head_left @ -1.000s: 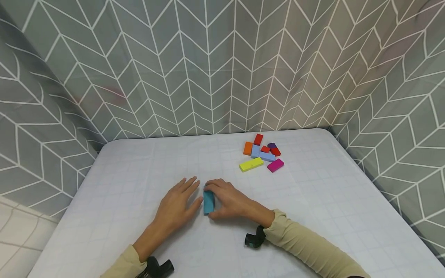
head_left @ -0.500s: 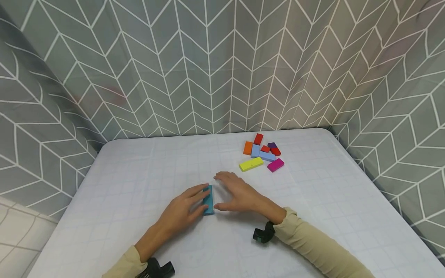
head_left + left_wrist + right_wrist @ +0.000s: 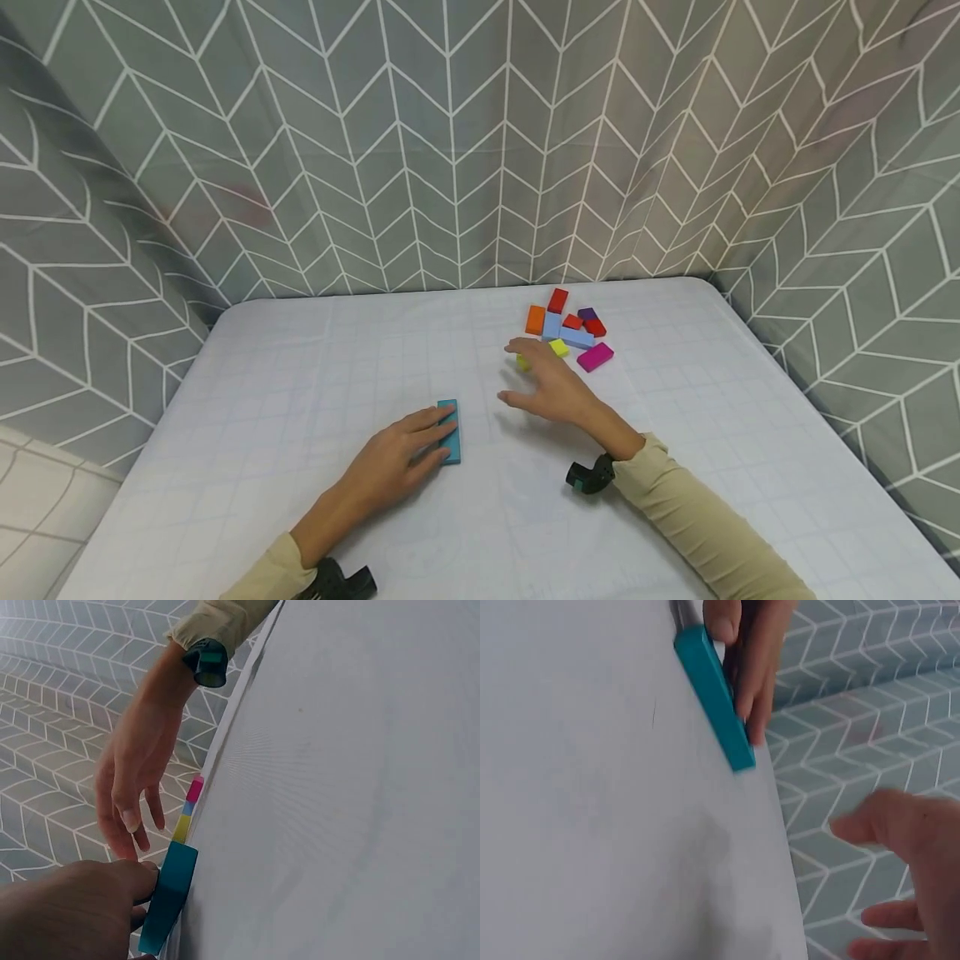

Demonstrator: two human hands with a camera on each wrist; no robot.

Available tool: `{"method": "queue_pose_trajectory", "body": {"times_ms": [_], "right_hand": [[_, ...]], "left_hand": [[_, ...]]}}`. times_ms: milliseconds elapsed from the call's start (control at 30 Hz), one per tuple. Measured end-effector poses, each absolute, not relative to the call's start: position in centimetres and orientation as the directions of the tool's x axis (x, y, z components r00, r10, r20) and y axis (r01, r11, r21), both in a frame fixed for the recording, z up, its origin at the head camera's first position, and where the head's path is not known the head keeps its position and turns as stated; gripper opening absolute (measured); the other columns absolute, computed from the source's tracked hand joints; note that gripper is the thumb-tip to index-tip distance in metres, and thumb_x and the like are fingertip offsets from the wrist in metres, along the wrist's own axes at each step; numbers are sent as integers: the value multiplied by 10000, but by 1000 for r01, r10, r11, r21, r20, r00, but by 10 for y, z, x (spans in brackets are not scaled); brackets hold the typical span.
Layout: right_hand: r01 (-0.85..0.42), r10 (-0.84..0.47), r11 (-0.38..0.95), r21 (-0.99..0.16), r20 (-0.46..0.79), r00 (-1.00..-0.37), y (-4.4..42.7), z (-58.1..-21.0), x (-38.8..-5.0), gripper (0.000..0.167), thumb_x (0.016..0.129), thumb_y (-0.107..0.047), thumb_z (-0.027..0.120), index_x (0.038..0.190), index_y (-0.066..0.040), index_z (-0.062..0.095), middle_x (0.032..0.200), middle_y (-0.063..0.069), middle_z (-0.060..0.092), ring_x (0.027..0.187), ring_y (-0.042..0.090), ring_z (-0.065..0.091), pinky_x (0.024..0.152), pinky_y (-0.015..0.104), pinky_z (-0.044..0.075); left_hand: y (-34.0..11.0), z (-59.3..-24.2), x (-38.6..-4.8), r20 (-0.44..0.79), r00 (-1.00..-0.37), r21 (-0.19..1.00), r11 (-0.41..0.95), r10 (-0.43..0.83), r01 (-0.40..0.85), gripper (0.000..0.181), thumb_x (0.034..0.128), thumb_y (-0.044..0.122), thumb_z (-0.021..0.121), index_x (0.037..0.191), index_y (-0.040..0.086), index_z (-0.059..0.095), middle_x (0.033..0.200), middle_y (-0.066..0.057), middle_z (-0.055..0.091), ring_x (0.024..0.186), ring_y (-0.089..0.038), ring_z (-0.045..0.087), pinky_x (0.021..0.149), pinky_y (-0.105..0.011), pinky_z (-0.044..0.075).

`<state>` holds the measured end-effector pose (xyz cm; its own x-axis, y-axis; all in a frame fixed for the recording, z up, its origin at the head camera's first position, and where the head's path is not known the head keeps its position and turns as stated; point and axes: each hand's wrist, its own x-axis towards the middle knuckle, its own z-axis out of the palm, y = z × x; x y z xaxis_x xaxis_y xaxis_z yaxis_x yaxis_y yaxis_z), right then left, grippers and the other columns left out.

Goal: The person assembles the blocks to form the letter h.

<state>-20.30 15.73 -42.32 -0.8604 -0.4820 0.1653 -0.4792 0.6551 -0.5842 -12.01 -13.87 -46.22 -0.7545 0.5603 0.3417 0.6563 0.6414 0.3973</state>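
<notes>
The left hand (image 3: 393, 457) rests its extended fingers over the teal block (image 3: 453, 442), touching rather than clamping it; the right hand (image 3: 555, 387) holds nothing, its thumb and fingers apart. In the head view the block lies lengthwise up the picture, just below and left of the centre, with the left fingers across its left side. The right hand, right of centre, covers the middle of the yellow block (image 3: 559, 347), whose two ends show on either side; whether they touch cannot be told there.

The left wrist view adds the teal block's long side, at the lower left, and shows the right hand's fingers pointing down in the frame, near the yellow block, with the magenta block (image 3: 595, 357) further up. The right wrist view shows the left thumb and fingers at the block, upper middle, and the gap between the right thumb and fingers at the right edge.

Only the head view lays out the whole cluster, right of centre near the far edge of the white table (image 3: 337, 350): an orange block (image 3: 535, 320), two light blue blocks (image 3: 577, 337), red pieces (image 3: 557, 301) and a purple piece (image 3: 587, 314). The patterned curtain (image 3: 450, 125) rises directly behind that edge. White cloth stretches between the teal block and the cluster, and widely to the left and right.
</notes>
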Motion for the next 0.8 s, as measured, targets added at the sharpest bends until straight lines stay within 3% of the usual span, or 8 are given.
{"method": "queue_pose_trajectory", "body": {"times_ms": [200, 367, 600, 800], "right_hand": [[-443, -358, 766, -467, 263, -896, 170, -429, -214, 543, 887, -211, 811, 1336, 25, 618, 1421, 212, 553, 1337, 405, 471, 1079, 578, 446], [-390, -290, 826, -407, 286, -913, 176, -434, -219, 501, 879, -190, 807, 1316, 10, 666, 1297, 224, 593, 1238, 403, 517, 992, 567, 505], [-332, -258, 881, -337, 247, -934, 179, -439, -222, 469, 907, -240, 782, 1332, -54, 712, 1242, 230, 572, 1148, 375, 507, 857, 510, 541], [-310, -247, 896, -319, 223, -943, 180, -443, -224, 487, 899, -353, 803, 1293, -74, 736, 1263, 226, 558, 1161, 364, 500, 865, 504, 552]], "left_hand": [[-138, -462, -119, 342, -751, 398, 637, 565, 660, 431, 990, 270, 742, 1386, 106, 690, 1522, -47, 548, 1391, -276, 512, 1102, -464, 449], [-138, -463, -118, 341, -754, 400, 639, 561, 657, 433, 993, 267, 738, 1392, 108, 686, 1521, -49, 548, 1392, -276, 511, 1103, -467, 448], [-138, -462, -118, 335, -763, 405, 647, 552, 646, 435, 995, 283, 735, 1392, 112, 686, 1524, -43, 546, 1400, -275, 503, 1106, -475, 444], [-138, -463, -118, 339, -765, 405, 649, 548, 644, 434, 985, 281, 750, 1381, 112, 696, 1517, -40, 554, 1394, -273, 509, 1100, -473, 450]]}}
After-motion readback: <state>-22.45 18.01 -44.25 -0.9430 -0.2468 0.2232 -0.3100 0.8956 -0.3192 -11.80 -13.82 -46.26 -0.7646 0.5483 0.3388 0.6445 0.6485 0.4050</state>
